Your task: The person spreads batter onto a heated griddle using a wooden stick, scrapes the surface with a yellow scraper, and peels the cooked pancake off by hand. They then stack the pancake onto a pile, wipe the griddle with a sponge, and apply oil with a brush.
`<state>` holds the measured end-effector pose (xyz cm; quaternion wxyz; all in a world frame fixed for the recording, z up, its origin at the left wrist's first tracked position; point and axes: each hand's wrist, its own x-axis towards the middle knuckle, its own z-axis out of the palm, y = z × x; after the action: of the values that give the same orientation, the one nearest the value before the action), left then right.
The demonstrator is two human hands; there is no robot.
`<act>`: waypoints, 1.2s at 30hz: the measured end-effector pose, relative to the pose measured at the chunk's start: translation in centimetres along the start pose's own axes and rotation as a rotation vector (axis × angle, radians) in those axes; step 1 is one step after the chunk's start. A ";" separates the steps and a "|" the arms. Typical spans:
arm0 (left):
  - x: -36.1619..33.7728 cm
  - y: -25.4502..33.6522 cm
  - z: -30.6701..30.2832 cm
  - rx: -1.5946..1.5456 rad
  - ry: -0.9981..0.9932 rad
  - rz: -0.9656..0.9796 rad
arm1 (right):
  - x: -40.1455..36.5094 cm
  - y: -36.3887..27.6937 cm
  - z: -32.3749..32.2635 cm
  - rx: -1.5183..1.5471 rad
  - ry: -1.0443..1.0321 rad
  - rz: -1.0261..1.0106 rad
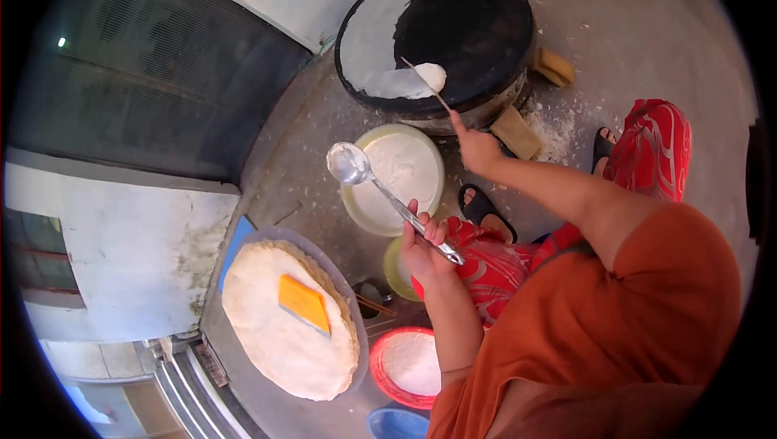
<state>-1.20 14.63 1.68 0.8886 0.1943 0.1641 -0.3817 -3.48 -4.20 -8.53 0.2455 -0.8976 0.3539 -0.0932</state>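
My right hand (479, 150) grips a thin, flat spreader (426, 83) whose blade lies on the round black griddle (469, 26). Pale batter (368, 46) coats the griddle's left side in a thin layer, and a thick white lump (434, 76) sits against the blade. In my left hand (427, 251) is a long-handled metal ladle (350, 165), held by its handle. The ladle's bowl hangs over the left rim of a pale basin (439, 188) of white batter (401, 168).
A tall stack of thin flatbreads (267, 318) stands lower left, with an orange scraper (303, 304) on top. A red basin (376, 370) of white flour-like stuff and a blue basin (396, 423) stand near my body. Yellowish blocks (516, 133) stick out beneath the griddle.
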 end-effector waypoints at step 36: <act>1.7 -2.2 1.4 0.179 -0.002 0.020 | 0.2 16.2 -10.0 -0.280 0.291 0.046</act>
<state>-1.50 11.54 1.64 0.8715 0.2742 0.1264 -0.3863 -16.30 -18.20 -8.14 0.0665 -0.8918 0.4156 -0.1663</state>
